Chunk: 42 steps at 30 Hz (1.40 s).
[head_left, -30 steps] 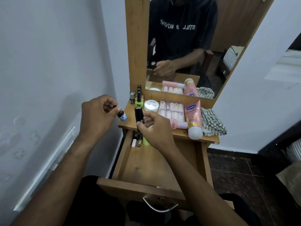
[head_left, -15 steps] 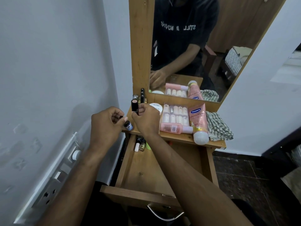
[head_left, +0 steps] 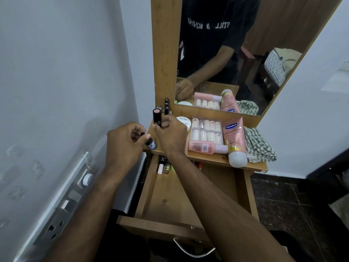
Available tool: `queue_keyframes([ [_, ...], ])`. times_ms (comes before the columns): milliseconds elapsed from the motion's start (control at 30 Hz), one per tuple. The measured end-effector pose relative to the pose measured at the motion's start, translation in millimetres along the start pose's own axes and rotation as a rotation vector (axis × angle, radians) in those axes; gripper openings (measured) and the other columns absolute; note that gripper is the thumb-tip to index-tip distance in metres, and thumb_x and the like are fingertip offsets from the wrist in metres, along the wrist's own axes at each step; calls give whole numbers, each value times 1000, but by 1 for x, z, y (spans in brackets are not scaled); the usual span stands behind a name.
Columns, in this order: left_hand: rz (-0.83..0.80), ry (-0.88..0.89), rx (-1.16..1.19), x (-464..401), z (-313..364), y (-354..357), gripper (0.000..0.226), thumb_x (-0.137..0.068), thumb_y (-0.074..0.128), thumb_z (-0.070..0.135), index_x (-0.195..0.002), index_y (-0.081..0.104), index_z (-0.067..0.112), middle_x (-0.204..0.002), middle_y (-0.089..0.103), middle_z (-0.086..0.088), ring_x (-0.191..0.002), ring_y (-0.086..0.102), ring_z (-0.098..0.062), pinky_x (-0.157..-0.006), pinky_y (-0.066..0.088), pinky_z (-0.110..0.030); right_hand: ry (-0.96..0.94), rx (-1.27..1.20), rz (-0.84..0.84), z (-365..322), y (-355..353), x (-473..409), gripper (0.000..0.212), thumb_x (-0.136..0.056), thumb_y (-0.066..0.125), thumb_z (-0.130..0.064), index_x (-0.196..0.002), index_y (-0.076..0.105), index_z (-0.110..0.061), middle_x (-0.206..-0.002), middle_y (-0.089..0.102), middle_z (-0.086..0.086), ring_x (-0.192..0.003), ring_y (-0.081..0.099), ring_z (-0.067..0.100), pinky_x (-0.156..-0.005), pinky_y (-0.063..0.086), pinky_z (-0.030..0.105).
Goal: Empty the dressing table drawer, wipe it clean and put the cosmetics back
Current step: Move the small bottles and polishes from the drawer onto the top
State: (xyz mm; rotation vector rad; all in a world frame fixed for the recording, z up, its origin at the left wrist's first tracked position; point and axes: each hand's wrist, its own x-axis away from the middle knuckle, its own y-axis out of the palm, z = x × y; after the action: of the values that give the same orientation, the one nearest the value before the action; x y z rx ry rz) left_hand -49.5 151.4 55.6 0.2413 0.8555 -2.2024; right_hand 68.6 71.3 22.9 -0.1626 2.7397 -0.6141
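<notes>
1. Furthest left, my left hand (head_left: 125, 143) pinched a small dark bottle (head_left: 151, 144) with a blue label, held just off the near left corner of the dressing table top (head_left: 207, 157). I judged it was on its way out of the drawer, not yet set down.
2. Next to it, my right hand (head_left: 171, 135) gripped a black lipstick tube (head_left: 157, 118) upright at the far left of the top, beside other dark tubes (head_left: 166, 106) already standing there.
3. Below my hands, the drawer (head_left: 170, 201) stood pulled open. Its near part showed bare wood, but a few small items (head_left: 164, 166) lay at its far left end, partly under the top; there may have been more behind my right forearm, which hid that stretch.
4. To the right on the top lay what I took to be already removed: a white jar (head_left: 184, 122), a clear box of small bottles (head_left: 206, 129), a pink bottle (head_left: 205, 147) on its side and a pink Vaseline tube (head_left: 235, 140).
5. Furthest right, the checked cloth (head_left: 258, 144) sat folded on the top, touching the tube. So I judged emptying was nearly done, while wiping and returning the cosmetics were both still to do.
</notes>
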Motion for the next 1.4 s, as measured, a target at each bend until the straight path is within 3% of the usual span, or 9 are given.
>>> queue_keyframes([
  [400,-22,36,-5,-3,2,10,15,-80,83,11,-83,71,20,-72,66,15,-75,64,0,-63,48,-6,81,-178,48,-1,-9,9,25,-78,86,-20,-97,70,-21,-71,69,-11,-67,66,2,-65,53,19],
  [533,-27,93,-36,-7,5,17,11,-81,83,13,-83,72,17,-71,66,15,-71,64,-2,-62,50,-10,-95,-289,156,-3,-26,34,14,-81,83,-18,-89,71,-16,-74,67,-10,-65,63,7,-59,55,21],
  [667,-19,125,-61,-16,9,31,10,-81,82,15,-86,74,15,-75,69,7,-69,65,-5,-67,57,-27,-246,-212,186,12,-39,59,14,-79,83,-12,-78,70,-17,-74,65,-7,-59,56,8,-56,43,12],
  [800,-15,110,-42,-24,13,46,11,-81,82,17,-86,73,14,-75,69,6,-69,64,-8,-68,55,-27,-316,-115,68,41,-44,76,18,-78,79,-3,-77,69,-19,-77,64,-8,-60,53,5,-57,46,22],
  [900,19,82,-61,-30,15,55,12,-80,83,17,-84,72,14,-74,67,7,-65,60,-4,-63,45,-10,-378,-24,-86,52,-48,86,14,-80,78,-9,-78,69,-19,-79,63,-8,-63,47,-2,-61,44,17],
  [967,32,72,-94,-33,16,61,12,-81,83,19,-85,72,15,-76,68,6,-64,58,-4,-61,37,-5,-410,34,-177,55,-46,89,11,-80,74,-12,-79,69,-21,-83,64,-9,-67,51,-1,-62,49,23],
  [1067,38,102,-154,-37,16,68,13,-82,82,23,-88,74,15,-83,71,1,-70,61,-10,-66,49,-19,-421,73,-301,56,-40,96,14,-75,70,-10,-78,68,-23,-83,63,-9,-70,58,5,-62,52,33],
  [1167,38,126,-176,-39,19,72,13,-83,81,21,-92,74,13,-87,71,-1,-74,62,-14,-72,57,-34,-429,100,-389,59,-38,98,15,-74,71,-7,-78,68,-22,-84,63,-8,-72,59,6,-63,52,32],
  [1400,56,135,-194,-44,15,79,17,-83,81,21,-96,74,12,-91,70,-4,-77,62,-17,-75,58,-37,-340,101,-351,66,-41,96,16,-76,77,-12,-76,68,-25,-81,62,-12,-72,58,4,-63,53,33],
])
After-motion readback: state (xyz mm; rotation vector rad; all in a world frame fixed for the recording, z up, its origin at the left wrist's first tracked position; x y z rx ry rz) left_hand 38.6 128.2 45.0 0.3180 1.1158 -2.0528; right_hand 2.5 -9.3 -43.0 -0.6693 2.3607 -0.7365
